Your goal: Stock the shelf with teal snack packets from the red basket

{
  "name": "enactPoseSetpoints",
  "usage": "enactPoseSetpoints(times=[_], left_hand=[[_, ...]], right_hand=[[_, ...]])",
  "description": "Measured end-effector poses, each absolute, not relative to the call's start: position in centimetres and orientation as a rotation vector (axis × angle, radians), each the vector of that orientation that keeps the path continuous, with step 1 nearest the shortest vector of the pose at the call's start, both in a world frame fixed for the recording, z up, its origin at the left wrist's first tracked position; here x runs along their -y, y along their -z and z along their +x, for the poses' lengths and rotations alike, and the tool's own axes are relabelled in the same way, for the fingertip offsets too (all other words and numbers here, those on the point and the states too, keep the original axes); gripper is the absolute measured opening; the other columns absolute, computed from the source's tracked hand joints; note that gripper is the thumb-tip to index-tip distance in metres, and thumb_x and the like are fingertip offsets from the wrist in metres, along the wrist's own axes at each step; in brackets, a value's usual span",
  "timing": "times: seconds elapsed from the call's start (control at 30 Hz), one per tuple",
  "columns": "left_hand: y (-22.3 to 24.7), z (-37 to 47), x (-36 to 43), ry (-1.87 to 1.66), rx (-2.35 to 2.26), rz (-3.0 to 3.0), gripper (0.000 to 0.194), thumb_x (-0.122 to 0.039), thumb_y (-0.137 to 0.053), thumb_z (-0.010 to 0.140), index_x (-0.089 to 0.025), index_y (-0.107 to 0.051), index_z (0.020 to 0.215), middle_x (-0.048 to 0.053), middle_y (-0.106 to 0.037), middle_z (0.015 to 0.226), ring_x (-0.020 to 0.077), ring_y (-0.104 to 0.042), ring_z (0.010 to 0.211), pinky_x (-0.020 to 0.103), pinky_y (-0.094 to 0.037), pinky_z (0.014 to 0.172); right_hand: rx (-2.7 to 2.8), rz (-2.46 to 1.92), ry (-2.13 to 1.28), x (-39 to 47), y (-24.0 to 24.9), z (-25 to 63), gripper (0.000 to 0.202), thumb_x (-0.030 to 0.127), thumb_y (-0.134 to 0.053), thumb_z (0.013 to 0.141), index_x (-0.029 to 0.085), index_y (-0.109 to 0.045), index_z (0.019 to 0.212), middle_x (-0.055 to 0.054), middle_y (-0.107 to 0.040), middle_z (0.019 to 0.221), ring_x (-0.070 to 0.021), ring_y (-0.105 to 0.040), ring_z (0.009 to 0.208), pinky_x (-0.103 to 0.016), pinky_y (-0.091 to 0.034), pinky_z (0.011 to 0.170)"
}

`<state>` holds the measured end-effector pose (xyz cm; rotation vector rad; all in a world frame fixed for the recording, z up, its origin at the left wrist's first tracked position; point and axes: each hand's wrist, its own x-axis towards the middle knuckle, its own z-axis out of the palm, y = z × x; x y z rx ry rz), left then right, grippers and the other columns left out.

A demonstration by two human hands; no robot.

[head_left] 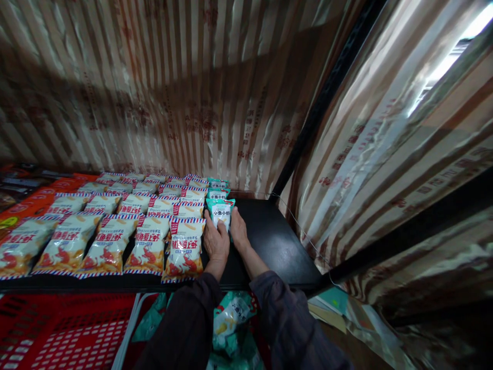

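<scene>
Between my two hands stands a green-and-white snack bag [221,210] on the black shelf [271,241]. My left hand [216,240] presses its left side and lower front, with the thumb across the front. Along the right side my right hand [239,228] is closed against the bag. Two more green snack bags [217,193] line up behind it, close to the striped back covering. Just left of my left hand is a white-and-orange snack bag [187,249], the end one of a front row.
Several rows of white-and-orange snack bags [110,244] fill the shelf's left part, with orange packs [42,198] beyond. Below the shelf edge are a red basket [82,329] and loose green snack bags [233,318]. A black post [304,139] and thin wire bound the right side.
</scene>
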<state>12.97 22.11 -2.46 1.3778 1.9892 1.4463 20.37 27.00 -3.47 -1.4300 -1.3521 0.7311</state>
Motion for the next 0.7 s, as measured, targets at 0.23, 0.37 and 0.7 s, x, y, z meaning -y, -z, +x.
enactPoseSetpoints(times=[0.23, 0.37, 0.7], left_hand=[[2.3, 12.9, -22.1, -1.410, -1.988, 1.357, 0.056, -0.028, -0.037, 0.090, -0.009, -0.031, 0.142, 0.019, -0.056, 0.128, 0.0242, -0.055, 0.116, 0.035, -0.042, 0.097], [2.3, 12.9, -22.1, -1.446, -1.983, 1.361, 0.055, -0.027, -0.036, 0.090, -0.010, -0.031, 0.142, 0.019, -0.054, 0.130, 0.0241, -0.055, 0.117, 0.034, -0.043, 0.096], [2.5, 12.9, -22.3, -1.487, -1.978, 1.377, 0.057, -0.025, -0.034, 0.091, -0.011, -0.024, 0.145, 0.019, -0.051, 0.134, 0.0243, -0.053, 0.119, 0.035, -0.043, 0.097]], right_hand=[[1.361, -1.507, -0.686, -26.6, 3.0, 19.9, 0.055, 0.059, -0.024, 0.089, 0.024, -0.064, 0.105, -0.005, -0.069, 0.099, -0.0208, -0.061, 0.093, -0.031, -0.044, 0.083], [1.341, -1.468, -0.621, -26.6, 2.9, 19.6, 0.050, 0.056, -0.031, 0.088, 0.024, -0.061, 0.112, -0.005, -0.068, 0.103, -0.0208, -0.059, 0.096, -0.031, -0.044, 0.084], [1.360, -1.526, -0.629, -26.8, 2.5, 18.7, 0.048, 0.054, -0.031, 0.090, 0.024, -0.060, 0.112, -0.005, -0.068, 0.103, -0.0204, -0.060, 0.094, -0.031, -0.043, 0.085]])
